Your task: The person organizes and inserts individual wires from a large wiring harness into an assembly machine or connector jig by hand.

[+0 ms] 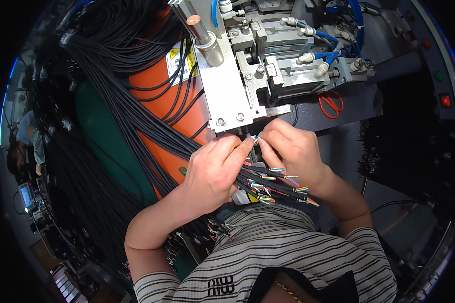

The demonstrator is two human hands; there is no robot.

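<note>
Coloured wire ends [257, 138]: pinched in left hand [211, 172] and right hand [295, 153], near side of metal fixture [227, 96]. Black cables [108, 83] trail far left.

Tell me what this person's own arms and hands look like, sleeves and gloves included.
The left hand and right hand are ungloved; no watch or ring shows. Both forearms are uncovered, below short, pale sleeves with dark stripes.

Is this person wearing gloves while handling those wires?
No, the left hand and right hand both show bare skin.
</note>
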